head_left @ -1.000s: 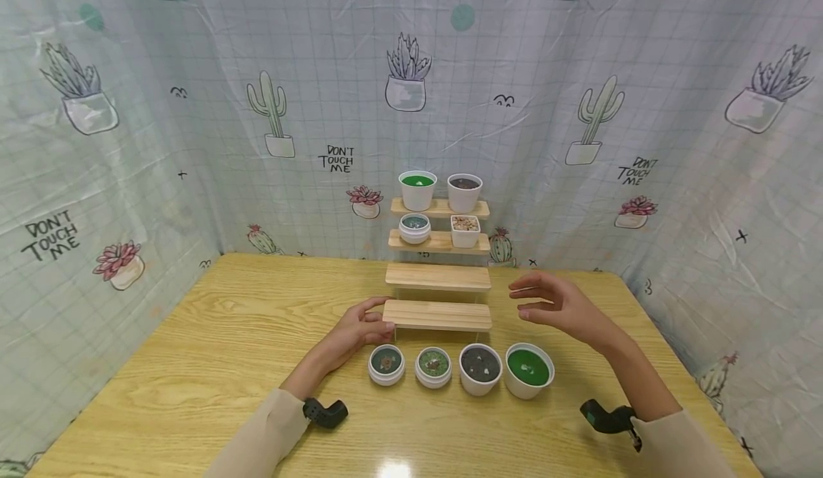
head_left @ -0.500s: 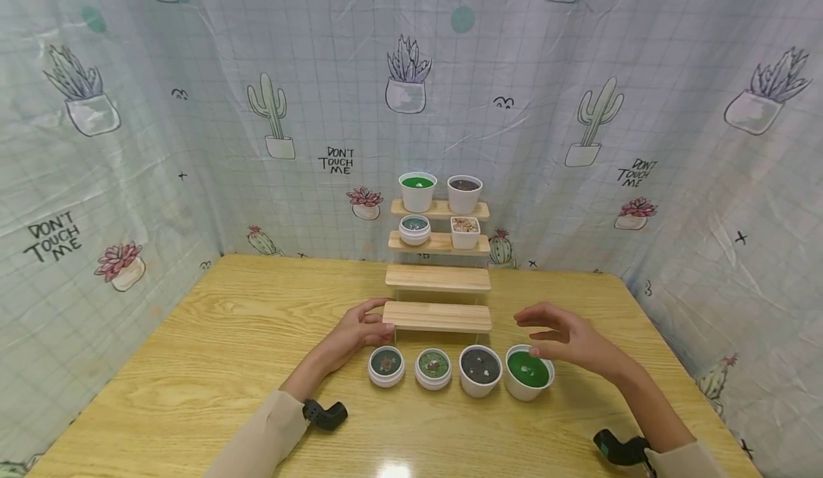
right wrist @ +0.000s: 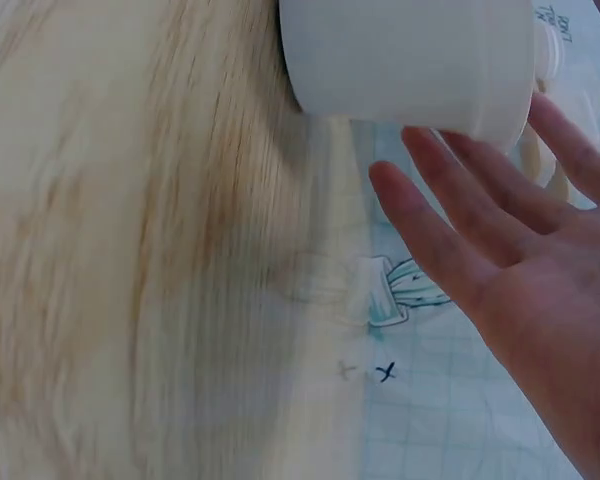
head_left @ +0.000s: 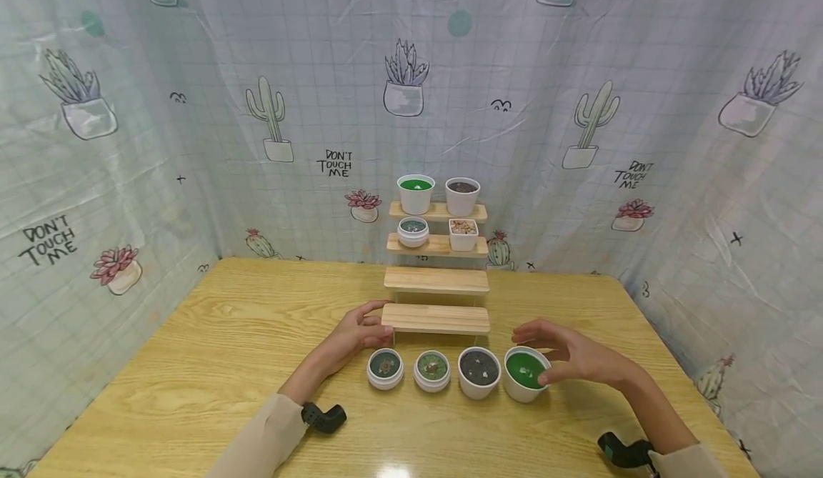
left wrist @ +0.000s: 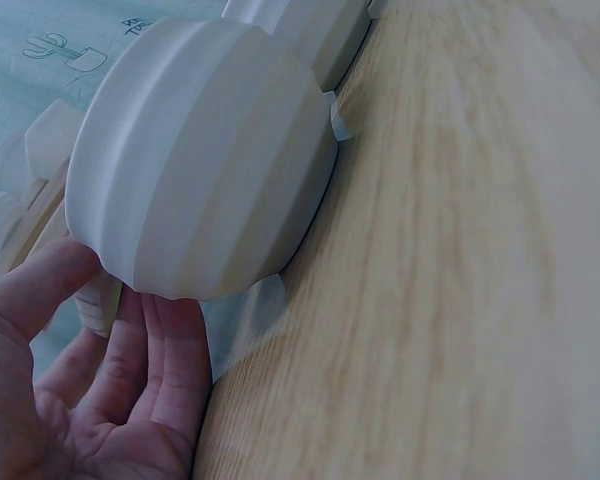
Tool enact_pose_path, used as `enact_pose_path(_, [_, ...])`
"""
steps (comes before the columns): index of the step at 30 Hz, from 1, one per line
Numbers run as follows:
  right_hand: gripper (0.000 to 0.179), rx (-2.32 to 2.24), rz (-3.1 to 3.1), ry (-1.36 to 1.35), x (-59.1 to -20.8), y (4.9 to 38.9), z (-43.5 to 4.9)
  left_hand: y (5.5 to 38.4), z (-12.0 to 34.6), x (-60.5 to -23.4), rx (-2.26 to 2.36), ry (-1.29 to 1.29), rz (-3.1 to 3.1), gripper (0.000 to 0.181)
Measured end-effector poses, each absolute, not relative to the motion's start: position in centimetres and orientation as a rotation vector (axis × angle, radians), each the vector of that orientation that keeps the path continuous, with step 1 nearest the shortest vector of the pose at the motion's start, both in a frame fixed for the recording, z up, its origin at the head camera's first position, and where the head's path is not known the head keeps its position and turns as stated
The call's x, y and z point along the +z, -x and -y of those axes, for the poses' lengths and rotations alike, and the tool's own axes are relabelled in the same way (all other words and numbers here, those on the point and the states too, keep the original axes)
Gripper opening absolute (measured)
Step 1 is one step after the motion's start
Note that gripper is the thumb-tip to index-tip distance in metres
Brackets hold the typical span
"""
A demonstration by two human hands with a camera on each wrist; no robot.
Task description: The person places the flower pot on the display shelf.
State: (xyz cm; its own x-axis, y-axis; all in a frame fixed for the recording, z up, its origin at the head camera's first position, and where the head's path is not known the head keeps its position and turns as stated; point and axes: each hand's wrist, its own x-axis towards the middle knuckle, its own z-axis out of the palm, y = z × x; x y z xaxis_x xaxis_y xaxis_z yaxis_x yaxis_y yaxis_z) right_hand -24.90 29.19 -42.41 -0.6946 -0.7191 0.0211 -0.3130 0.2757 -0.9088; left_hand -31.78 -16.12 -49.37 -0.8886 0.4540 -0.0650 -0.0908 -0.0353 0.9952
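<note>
My left hand (head_left: 353,334) holds the left end of the lowest board on a tiered wooden stand (head_left: 437,318), thumb in front and fingers behind. In the left wrist view, a ribbed white pot (left wrist: 205,160) partly covers that grip. On the right, my right hand (head_left: 574,355) is spread around a white pot with a green filling (head_left: 525,371), its thumb at the near right of the rim. The right wrist view shows extended fingers (right wrist: 450,200) beside this pot's wall. A dark-filled white pot (head_left: 479,371) stands just to its left.
Two small round pots, one teal-filled (head_left: 385,368) and one speckled green (head_left: 431,370), continue the front row. The stand's upper two boards carry white pots, among them a square one (head_left: 463,233). A printed curtain (head_left: 308,92) hangs behind the wooden table (head_left: 257,306).
My right hand has come down and toward me, from beside the stand to the green-filled pot. My left hand keeps its hold on the lowest board.
</note>
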Motion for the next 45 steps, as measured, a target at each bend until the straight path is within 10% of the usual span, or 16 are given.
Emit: enact_pose_path(45, [0.095, -1.244, -2.132, 0.928, -44.5, 25.4, -29.4, 31.8, 16.0, -49.3, 1.984, -0.386, -1.861, 0.077])
